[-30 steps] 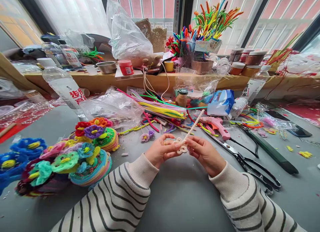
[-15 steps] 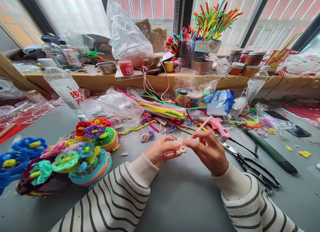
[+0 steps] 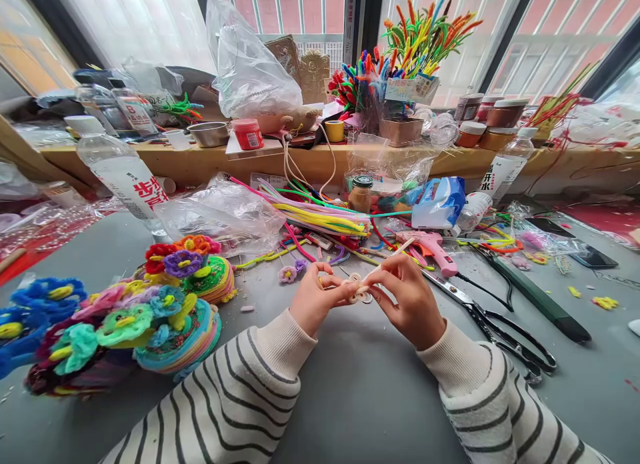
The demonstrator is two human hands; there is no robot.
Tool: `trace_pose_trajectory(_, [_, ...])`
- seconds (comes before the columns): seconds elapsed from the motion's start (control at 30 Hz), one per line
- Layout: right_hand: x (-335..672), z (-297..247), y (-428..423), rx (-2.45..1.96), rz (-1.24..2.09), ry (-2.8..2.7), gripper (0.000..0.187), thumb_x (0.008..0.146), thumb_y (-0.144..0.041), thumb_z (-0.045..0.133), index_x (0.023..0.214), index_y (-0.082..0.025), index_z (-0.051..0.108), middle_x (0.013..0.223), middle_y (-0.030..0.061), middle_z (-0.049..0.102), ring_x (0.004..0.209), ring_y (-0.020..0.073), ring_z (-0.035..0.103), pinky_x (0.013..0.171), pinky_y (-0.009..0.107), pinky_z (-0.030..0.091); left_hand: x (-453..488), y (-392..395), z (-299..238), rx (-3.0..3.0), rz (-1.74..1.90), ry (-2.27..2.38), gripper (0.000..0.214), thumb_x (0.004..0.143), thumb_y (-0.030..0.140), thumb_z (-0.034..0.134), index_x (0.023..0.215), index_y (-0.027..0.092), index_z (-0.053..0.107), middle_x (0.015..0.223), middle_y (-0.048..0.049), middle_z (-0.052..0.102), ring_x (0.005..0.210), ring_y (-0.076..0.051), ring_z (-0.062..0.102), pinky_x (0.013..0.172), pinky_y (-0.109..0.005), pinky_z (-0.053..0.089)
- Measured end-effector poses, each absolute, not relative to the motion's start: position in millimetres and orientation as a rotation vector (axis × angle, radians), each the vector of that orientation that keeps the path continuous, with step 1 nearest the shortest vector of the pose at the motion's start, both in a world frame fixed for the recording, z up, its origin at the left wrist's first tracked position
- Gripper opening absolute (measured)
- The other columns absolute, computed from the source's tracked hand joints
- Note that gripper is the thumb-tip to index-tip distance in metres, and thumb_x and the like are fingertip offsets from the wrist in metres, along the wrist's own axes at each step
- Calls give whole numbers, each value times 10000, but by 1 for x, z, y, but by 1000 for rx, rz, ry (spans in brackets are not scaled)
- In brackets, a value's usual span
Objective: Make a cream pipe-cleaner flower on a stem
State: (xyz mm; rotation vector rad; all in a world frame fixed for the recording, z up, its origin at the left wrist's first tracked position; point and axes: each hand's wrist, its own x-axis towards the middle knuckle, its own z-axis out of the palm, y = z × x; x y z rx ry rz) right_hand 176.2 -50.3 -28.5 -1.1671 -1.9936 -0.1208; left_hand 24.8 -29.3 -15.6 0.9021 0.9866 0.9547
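My left hand and my right hand meet over the grey table, both pinched on a cream pipe cleaner. Its lower part is curled into small loops between my fingertips. Its free end sticks up to the right, past my right fingers. Both sleeves are cream with dark stripes.
Stacks of bright pipe-cleaner flowers lie at the left. Black scissors, a pink glue gun and a dark green rod lie at the right. Loose coloured pipe cleaners, plastic bags, a water bottle and jars crowd the back.
My right hand has turned and closed in over the loops, and the pipe cleaner's free end has swung lower and grown shorter. The left hand has barely moved.
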Motion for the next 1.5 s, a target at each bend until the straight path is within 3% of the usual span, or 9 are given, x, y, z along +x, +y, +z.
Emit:
trace_pose_trajectory(0.33, [175, -31, -47, -1201, -22, -1931, 104, 720, -171, 475, 770, -172, 566, 760, 47, 394, 737, 168, 410, 668, 306, 389, 25, -29, -14, 911, 955, 967, 389, 529, 150, 657, 739, 177, 331, 573, 48, 566, 573, -103, 575, 615, -280, 459])
trace_pose_trajectory(0.63, [168, -30, -48, -1292, 186, -1909, 61, 703, -196, 501, 685, -164, 549, 723, 43, 445, 737, 178, 409, 671, 325, 357, 26, -32, -23, 1390, 1137, 1023, 317, 583, 213, 611, 730, 207, 330, 607, 19, 596, 610, -148, 595, 617, -269, 455])
trace_pose_trajectory(0.87, [160, -28, -49, -1458, 813, -1521, 192, 683, -328, 514, 619, -146, 521, 668, 19, 467, 632, 133, 426, 555, 260, 336, 27, -40, -28, 1640, 1230, 1138, 131, 642, 188, 548, 730, 224, 458, 697, 9, 587, 708, -135, 576, 666, -206, 397])
trace_pose_trajectory(1.0, [161, -24, -52, -1412, 1346, -1191, 221, 663, -360, 514, 627, -142, 521, 553, -32, 395, 458, 65, 310, 410, 203, 230, 27, -44, -31, 1784, 1201, 1109, 90, 670, 178, 512, 748, 221, 529, 687, -17, 582, 749, -144, 556, 738, -213, 371])
trace_pose_trajectory(1.1, [162, -23, -53, -1289, 1534, -1117, 234, 669, -374, 503, 675, -144, 546, 550, -39, 360, 438, 54, 256, 375, 192, 171, 27, -45, -27, 1759, 1208, 1074, 96, 667, 184, 519, 757, 218, 510, 701, -21, 590, 801, -152, 551, 774, -230, 369])
trace_pose_trajectory(1.2, [164, -24, -52, -1312, 1380, -1287, 270, 686, -397, 483, 747, -144, 558, 612, -16, 425, 474, 64, 334, 403, 191, 255, 27, -39, -19, 1520, 1251, 1086, 219, 613, 202, 583, 736, 213, 402, 712, -3, 595, 712, -146, 580, 706, -257, 426])
trace_pose_trajectory(1.33, [172, -28, -47, -1331, 631, -1681, 208, 736, -310, 448, 813, -148, 552, 790, 57, 462, 642, 131, 447, 527, 250, 383, 24, -28, -14, 1176, 1106, 1033, 386, 554, 197, 638, 708, 203, 284, 565, 45, 558, 594, -143, 589, 583, -280, 470])
trace_pose_trajectory(1.5, [178, -28, -49, -1170, -158, -2073, 205, 757, -165, 425, 931, -194, 528, 888, 83, 470, 761, 168, 452, 656, 297, 407, 23, -26, -17, 1020, 993, 1021, 431, 506, 185, 673, 706, 185, 292, 533, 51, 548, 543, -128, 576, 543, -280, 471])
